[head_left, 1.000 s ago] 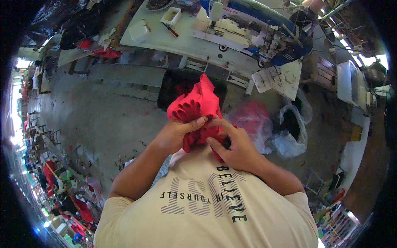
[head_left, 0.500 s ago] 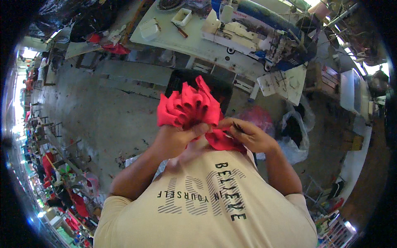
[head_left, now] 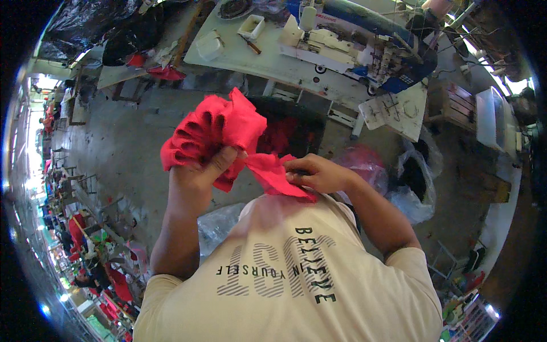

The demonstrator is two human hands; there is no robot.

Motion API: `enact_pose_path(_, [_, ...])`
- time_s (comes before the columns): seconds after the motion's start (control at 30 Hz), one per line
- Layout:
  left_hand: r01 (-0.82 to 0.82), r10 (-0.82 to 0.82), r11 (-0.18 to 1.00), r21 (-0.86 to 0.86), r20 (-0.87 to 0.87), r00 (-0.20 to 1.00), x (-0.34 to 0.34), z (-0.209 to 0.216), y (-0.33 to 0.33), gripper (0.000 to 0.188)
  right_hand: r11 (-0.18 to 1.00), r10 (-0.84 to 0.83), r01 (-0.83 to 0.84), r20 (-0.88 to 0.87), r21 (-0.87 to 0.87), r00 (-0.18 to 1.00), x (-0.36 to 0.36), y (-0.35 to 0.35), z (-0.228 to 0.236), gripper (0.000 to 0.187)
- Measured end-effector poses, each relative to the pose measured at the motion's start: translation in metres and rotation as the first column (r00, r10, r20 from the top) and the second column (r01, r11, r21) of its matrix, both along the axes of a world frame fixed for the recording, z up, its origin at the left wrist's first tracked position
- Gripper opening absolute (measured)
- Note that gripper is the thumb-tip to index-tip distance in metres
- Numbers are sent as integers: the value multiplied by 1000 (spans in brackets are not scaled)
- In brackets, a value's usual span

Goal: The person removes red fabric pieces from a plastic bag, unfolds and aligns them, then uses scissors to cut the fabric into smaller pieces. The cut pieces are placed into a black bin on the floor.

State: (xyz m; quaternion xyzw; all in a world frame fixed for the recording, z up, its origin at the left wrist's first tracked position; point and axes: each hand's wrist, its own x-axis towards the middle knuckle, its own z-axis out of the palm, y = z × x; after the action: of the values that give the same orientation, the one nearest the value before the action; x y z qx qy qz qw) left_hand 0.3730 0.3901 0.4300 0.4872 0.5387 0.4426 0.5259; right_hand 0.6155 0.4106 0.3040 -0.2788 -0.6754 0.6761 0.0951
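One ruffled red cloth bundle (head_left: 246, 124) is pinched by the left hand (head_left: 200, 176), one creased strip (head_left: 272, 175) by the right hand (head_left: 320, 173).

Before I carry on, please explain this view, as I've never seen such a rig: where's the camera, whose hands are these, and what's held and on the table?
There are no machine arms here; these are a person's bare hands. The picture comes from a wide fisheye camera worn on the head, looking down, so straight edges bend near the rim.

The left hand grips a bunch of folded red fabric. The right hand holds a red fabric flap reaching across from the bunch; whether they are joined, I cannot tell.

Ahead is a white sewing table bearing a blue-and-white sewing machine, a small white open box and a slim tool.
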Motion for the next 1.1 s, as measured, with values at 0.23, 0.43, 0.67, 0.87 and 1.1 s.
enact_pose_path(0.23, [15,-12,1000,13,-244,970,-9,-31,6,18,929,-270,241,70,281,960,40,2,49,23])
enact_pose_path(0.43, [57,-68,996,-63,-187,980,13,-47,13,18,979,-186,167,177,114,967,64,-6,57,39])
enact_pose_path(0.67, [204,-206,978,-34,-61,977,27,-54,23,18,936,-172,238,252,-261,952,71,-17,33,54])
enact_pose_path(0.87, [325,-296,935,-144,191,936,31,-65,23,16,901,-40,94,135,-423,990,65,-19,34,50])
enact_pose_path(1.1, [203,-190,976,-76,152,970,31,-84,22,22,909,39,-10,59,-417,997,49,-19,35,48])
